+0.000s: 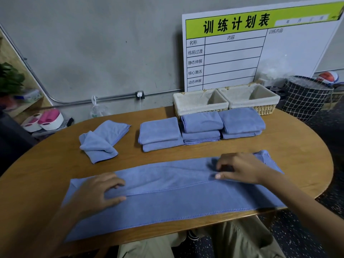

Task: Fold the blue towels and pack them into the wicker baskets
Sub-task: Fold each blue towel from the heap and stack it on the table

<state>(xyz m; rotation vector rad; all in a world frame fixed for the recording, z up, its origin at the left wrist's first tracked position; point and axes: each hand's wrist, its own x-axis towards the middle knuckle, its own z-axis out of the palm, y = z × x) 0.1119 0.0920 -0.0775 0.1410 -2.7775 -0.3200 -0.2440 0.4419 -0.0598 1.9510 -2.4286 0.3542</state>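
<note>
A long blue towel (167,202) lies across the near side of the wooden table (301,157), its far edge folded over lengthwise. My left hand (96,192) pinches the folded layer near the towel's left end, between thumb and fingers. My right hand (242,168) pinches bunched fabric near the right end. Three stacks of folded blue towels (160,133) (202,123) (242,120) sit mid-table. A loosely folded towel (100,140) lies to their left. Two cloth-lined wicker baskets (188,107) (266,102) stand side by side behind the stacks, with nothing visible inside.
A white planning board (242,53) leans on the wall behind the baskets. A black grid-pattern hamper (305,97) stands off the table at the right. White tubs with pink items (50,120) sit low at the left. My knees show below the table's near edge.
</note>
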